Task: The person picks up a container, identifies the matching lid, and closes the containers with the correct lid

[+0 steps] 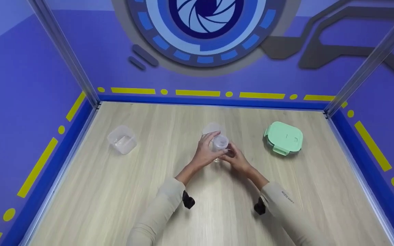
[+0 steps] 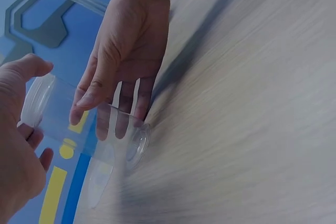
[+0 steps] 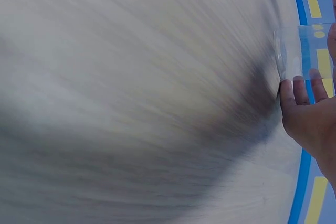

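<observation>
A clear plastic jar (image 2: 79, 119) with a frosted lid (image 1: 221, 141) is between both hands near the middle of the table. My left hand (image 1: 204, 151) grips the lid end, thumb on one side and fingers on the other. Around the lower body of the jar, my right hand (image 1: 238, 160) has its fingers behind and its thumb in front, seen through the clear wall in the left wrist view. The jar's base (image 2: 139, 145) is down close to the table. Just beyond it lies a flat, round translucent disc (image 1: 211, 127), partly covered by the left hand.
On the left of the wooden table (image 1: 169, 126) sits a translucent square tub (image 1: 128, 149). To the right is a food box with a mint-green clip lid (image 1: 285, 136). Blue panels (image 1: 197, 83) enclose the back and sides.
</observation>
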A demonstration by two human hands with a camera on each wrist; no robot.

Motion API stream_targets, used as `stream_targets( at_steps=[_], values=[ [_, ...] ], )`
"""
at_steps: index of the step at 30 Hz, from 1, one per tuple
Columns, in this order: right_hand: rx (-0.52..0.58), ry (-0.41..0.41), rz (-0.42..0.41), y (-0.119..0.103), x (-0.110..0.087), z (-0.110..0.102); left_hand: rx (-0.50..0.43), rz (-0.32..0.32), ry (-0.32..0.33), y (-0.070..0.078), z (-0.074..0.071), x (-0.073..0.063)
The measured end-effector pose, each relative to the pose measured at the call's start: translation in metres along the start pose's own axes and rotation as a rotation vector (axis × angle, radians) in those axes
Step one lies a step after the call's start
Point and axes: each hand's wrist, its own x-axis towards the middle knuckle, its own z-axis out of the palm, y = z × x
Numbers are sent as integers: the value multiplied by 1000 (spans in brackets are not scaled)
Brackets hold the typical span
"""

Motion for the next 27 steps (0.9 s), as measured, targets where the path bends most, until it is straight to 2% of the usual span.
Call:
stream_targets(
  at_steps=[5, 10, 14, 27],
  values=[
    [10, 3, 4, 0, 0, 1, 121, -15, 112, 3, 4, -3],
    [18, 24, -10, -1, 1, 4, 128, -66, 168, 5, 8, -5],
    [31, 11, -19, 0, 3, 4, 117, -88, 181, 5, 10, -6],
    [49, -11, -8, -1, -1, 2, 78, -81, 165, 4, 11, -6]
  ],
)
